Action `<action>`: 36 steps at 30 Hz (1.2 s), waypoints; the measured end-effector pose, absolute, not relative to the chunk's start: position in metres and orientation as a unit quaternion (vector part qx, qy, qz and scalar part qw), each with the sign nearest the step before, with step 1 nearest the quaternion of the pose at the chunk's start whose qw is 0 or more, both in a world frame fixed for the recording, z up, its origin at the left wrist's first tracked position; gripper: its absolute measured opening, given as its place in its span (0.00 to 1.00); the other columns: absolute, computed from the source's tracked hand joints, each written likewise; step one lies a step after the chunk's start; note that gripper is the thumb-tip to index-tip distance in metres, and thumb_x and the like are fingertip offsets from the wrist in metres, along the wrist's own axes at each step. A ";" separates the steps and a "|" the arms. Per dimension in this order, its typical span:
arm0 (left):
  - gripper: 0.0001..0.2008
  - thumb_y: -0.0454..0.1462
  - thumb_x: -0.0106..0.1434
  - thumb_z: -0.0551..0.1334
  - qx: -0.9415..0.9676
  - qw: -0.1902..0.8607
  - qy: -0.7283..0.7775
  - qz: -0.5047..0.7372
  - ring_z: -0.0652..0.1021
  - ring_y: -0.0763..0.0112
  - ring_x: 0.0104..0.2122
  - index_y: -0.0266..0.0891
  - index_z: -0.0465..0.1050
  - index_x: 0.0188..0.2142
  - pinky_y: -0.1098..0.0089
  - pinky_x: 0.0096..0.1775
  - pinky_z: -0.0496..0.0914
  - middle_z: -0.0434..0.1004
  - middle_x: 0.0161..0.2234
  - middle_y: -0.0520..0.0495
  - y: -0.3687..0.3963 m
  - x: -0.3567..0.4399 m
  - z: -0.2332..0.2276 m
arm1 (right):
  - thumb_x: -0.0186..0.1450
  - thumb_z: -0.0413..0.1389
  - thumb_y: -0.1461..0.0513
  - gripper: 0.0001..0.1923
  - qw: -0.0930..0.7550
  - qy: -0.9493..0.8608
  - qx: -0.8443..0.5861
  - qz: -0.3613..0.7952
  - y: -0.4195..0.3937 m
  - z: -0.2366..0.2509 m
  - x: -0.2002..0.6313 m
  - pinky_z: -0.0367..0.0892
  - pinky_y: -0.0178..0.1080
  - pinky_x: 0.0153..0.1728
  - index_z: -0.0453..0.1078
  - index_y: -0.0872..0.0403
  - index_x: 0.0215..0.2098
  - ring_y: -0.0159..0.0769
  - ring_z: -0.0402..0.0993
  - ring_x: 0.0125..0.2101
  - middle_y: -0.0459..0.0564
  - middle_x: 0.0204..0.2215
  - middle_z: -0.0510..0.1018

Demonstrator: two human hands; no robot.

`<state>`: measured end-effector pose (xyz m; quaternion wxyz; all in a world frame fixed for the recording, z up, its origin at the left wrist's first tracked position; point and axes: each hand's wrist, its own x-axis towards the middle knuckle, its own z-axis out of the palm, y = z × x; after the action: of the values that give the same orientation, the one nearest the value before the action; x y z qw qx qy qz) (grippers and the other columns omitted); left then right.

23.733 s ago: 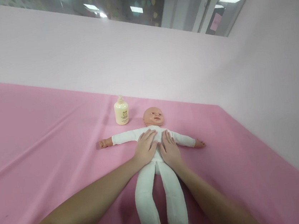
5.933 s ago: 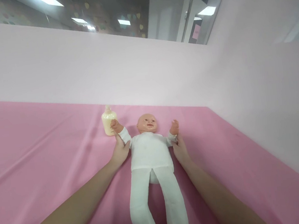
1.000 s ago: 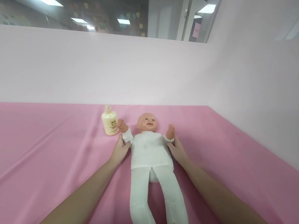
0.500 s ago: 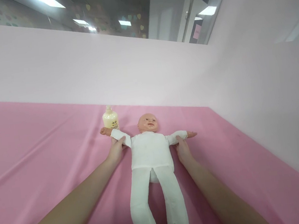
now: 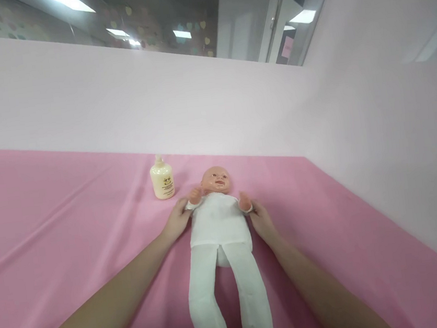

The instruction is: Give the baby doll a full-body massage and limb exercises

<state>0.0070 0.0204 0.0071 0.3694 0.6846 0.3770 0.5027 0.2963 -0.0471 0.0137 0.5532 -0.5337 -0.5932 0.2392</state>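
A baby doll (image 5: 219, 222) with a white cloth body lies on its back, its head toward the wall and its legs toward me. My left hand (image 5: 177, 218) is closed around the doll's arm on the left side. On the other side, my right hand (image 5: 262, 219) grips the doll's other arm. Both doll arms are bent inward, the little hands raised near the chest and shoulders. Some of my fingertips are hidden behind the doll's arms. A cream-coloured pump bottle (image 5: 162, 181) stands upright just beyond my left hand, apart from it.
A pink cover (image 5: 70, 217) with soft creases lies over the surface under the doll. Behind it rises a pale wall (image 5: 136, 105), with a window (image 5: 169, 11) above showing ceiling-light reflections. Another pale wall (image 5: 397, 138) closes off the right side.
The doll's arms were stretched out sideways and are now folded in toward its chest. My hands moved inward with them. The bottle, partly covered before, now shows fully.
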 end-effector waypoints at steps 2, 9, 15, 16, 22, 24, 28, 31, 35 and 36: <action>0.23 0.31 0.62 0.53 0.769 0.293 0.353 0.445 0.69 0.58 0.55 0.45 0.71 0.56 0.53 0.60 0.60 0.72 0.54 0.44 0.016 0.008 0.010 | 0.60 0.49 0.66 0.24 0.522 -0.631 -0.529 0.223 -0.049 0.015 0.294 0.62 0.47 0.59 0.73 0.48 0.53 0.41 0.69 0.54 0.48 0.53 0.75; 0.30 0.28 0.63 0.50 0.819 0.203 0.377 0.382 0.66 0.58 0.56 0.51 0.64 0.62 0.53 0.59 0.61 0.67 0.56 0.45 0.013 0.008 0.005 | 0.59 0.46 0.68 0.30 0.471 -0.677 -0.547 0.145 -0.051 0.015 0.292 0.61 0.47 0.59 0.70 0.45 0.57 0.41 0.67 0.55 0.48 0.55 0.72; 0.28 0.30 0.64 0.51 0.818 0.210 0.370 0.387 0.67 0.58 0.56 0.50 0.65 0.62 0.53 0.59 0.61 0.68 0.56 0.44 0.012 0.008 0.008 | 0.60 0.48 0.67 0.29 0.472 -0.681 -0.538 0.158 -0.050 0.014 0.291 0.61 0.46 0.60 0.69 0.46 0.58 0.41 0.66 0.56 0.49 0.56 0.71; 0.27 0.31 0.64 0.51 0.814 0.219 0.366 0.394 0.68 0.58 0.56 0.49 0.65 0.61 0.54 0.60 0.61 0.69 0.56 0.44 0.012 0.008 0.009 | 0.60 0.49 0.67 0.28 0.478 -0.679 -0.533 0.166 -0.050 0.013 0.291 0.60 0.46 0.60 0.68 0.46 0.58 0.41 0.66 0.56 0.49 0.56 0.71; 0.25 0.34 0.61 0.56 0.728 0.338 0.380 0.460 0.70 0.60 0.57 0.44 0.67 0.59 0.55 0.60 0.61 0.71 0.57 0.45 0.011 0.009 0.014 | 0.62 0.50 0.64 0.27 0.507 -0.648 -0.522 0.226 -0.051 0.016 0.288 0.60 0.49 0.61 0.65 0.47 0.60 0.40 0.66 0.57 0.49 0.56 0.72; 0.25 0.36 0.60 0.59 0.681 0.396 0.388 0.477 0.72 0.59 0.56 0.44 0.66 0.58 0.56 0.59 0.63 0.71 0.57 0.46 0.011 0.009 0.014 | 0.63 0.50 0.62 0.27 0.515 -0.631 -0.525 0.248 -0.052 0.018 0.287 0.59 0.49 0.61 0.63 0.47 0.61 0.41 0.66 0.58 0.49 0.57 0.71; 0.26 0.40 0.58 0.63 0.601 0.461 0.405 0.512 0.74 0.57 0.52 0.41 0.65 0.56 0.56 0.54 0.67 0.74 0.53 0.43 0.015 0.010 0.010 | 0.65 0.51 0.59 0.24 0.540 -0.589 -0.528 0.286 -0.052 0.020 0.285 0.63 0.47 0.58 0.64 0.49 0.59 0.42 0.70 0.55 0.51 0.54 0.74; 0.22 0.40 0.57 0.63 0.564 0.475 0.415 0.534 0.76 0.57 0.47 0.38 0.66 0.51 0.57 0.50 0.68 0.76 0.46 0.43 0.020 0.009 0.003 | 0.65 0.52 0.55 0.23 0.559 -0.553 -0.541 0.299 -0.050 0.019 0.286 0.66 0.47 0.55 0.64 0.52 0.58 0.43 0.72 0.51 0.53 0.50 0.76; 0.20 0.40 0.59 0.62 0.523 0.489 0.419 0.559 0.75 0.60 0.46 0.39 0.64 0.50 0.58 0.49 0.69 0.74 0.45 0.44 0.026 0.006 -0.005 | 0.67 0.50 0.49 0.26 0.582 -0.523 -0.546 0.298 -0.048 0.018 0.289 0.64 0.48 0.58 0.63 0.52 0.59 0.44 0.69 0.55 0.56 0.54 0.73; 0.21 0.40 0.59 0.62 0.515 0.492 0.414 0.566 0.75 0.60 0.47 0.40 0.63 0.51 0.58 0.49 0.70 0.73 0.46 0.44 0.027 0.005 -0.006 | 0.67 0.49 0.48 0.27 0.586 -0.515 -0.551 0.298 -0.048 0.018 0.290 0.63 0.48 0.59 0.61 0.52 0.60 0.43 0.68 0.57 0.56 0.56 0.72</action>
<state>0.0053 0.0271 -0.0065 0.4924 0.5154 0.4139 0.5662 0.2901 -0.0485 0.0181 0.5855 -0.5512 -0.5145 0.2978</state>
